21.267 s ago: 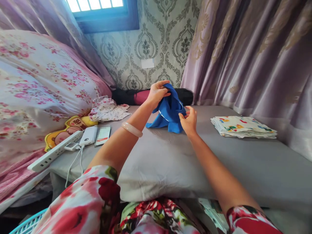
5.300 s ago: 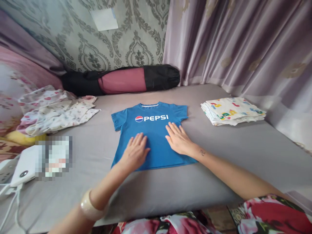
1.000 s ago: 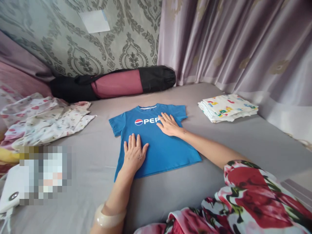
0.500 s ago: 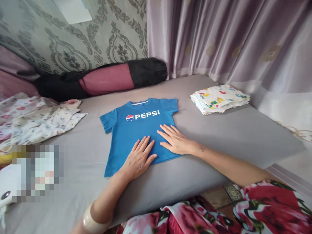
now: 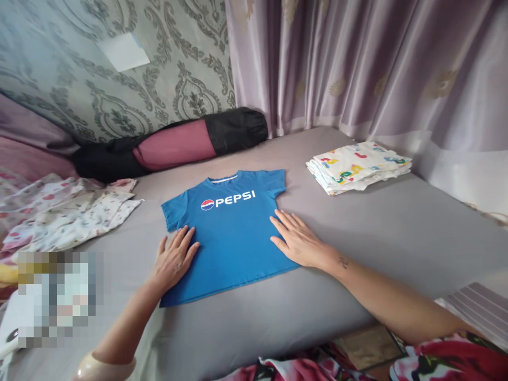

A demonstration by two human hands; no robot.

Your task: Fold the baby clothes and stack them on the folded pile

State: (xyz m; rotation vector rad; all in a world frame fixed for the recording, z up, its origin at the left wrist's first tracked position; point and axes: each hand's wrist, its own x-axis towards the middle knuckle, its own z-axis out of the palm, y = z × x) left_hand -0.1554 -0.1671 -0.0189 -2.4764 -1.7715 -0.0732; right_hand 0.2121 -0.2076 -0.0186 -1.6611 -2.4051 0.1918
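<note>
The blue T-shirt (image 5: 230, 238) lies face up and spread out on the grey-sheeted bed (image 5: 369, 233), its collar pointing to about 12 o'clock and the collar-to-hem axis running down to 6, while the hem slants a little, its right end higher than its left; the soft, mostly smooth knit bears white PEPSI lettering with a round red, white and blue logo, and short sleeves stand out near 10 and 1 o'clock; at the shirt's 8 to 9 o'clock edge the left hand (image 5: 177, 256) rests palm down, released, fingers extended, and at 3 o'clock the right hand (image 5: 299, 241) lies likewise, released and flat on the opposite edge; at 2 o'clock, well apart from the shirt, sits a flat-sided folded stack (image 5: 359, 166) of white printed cloth, at 11 a long cylindrical bag (image 5: 174, 146) in black and dull red fabric, and between 9 and 10 some crumpled patterned clothes (image 5: 85, 214); half a second ago both hands were closer together on the shirt's lower front, and now they are at its sides
</note>
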